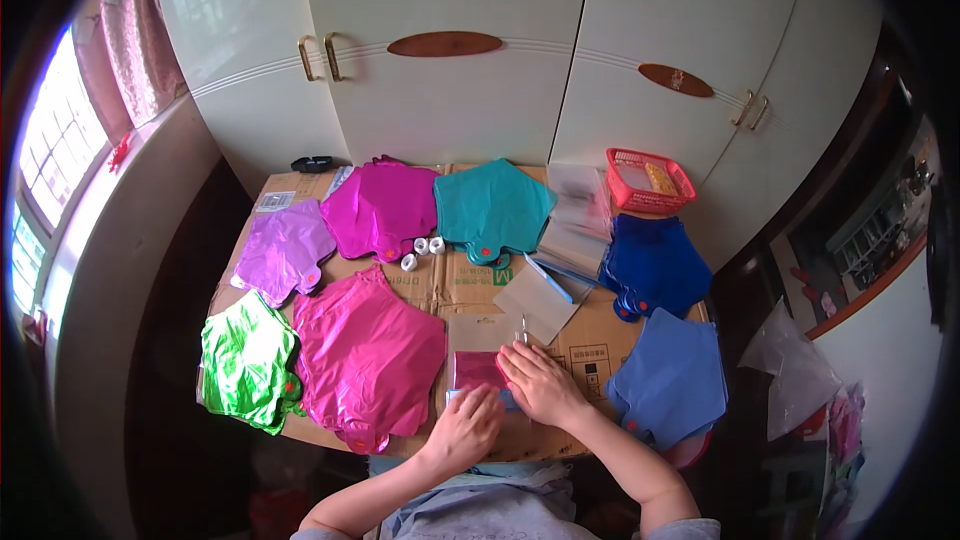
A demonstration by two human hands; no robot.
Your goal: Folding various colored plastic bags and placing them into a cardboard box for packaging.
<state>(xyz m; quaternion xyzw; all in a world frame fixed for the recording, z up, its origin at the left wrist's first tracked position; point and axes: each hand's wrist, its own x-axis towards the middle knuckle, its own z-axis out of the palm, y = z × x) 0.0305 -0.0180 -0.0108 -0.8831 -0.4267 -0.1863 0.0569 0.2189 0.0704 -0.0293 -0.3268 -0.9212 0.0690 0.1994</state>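
A small folded piece of shiny magenta foil (474, 369) lies in front of me on a clear plastic sleeve (478, 328). My right hand (541, 385) rests flat along its right side, fingers stretched out together. At the near edge, beside a light blue strip, my left hand (468, 430) is closed with curled fingers. What those fingers pinch, if anything, is hidden. Just beyond my right fingertips lies a thin metal piece (524, 328). A slim blue tool (548, 279) lies farther back on a clear sheet.
Cardboard (400, 274) covers the table. Stacks of foil sheets ring it: green (248, 358), pink (368, 355), lilac (284, 248), purple (380, 205), teal (495, 205), dark blue (657, 260) and light blue (670, 380). White rolls (409, 262), clear sleeves (578, 210) and a red basket (650, 198) stand behind.
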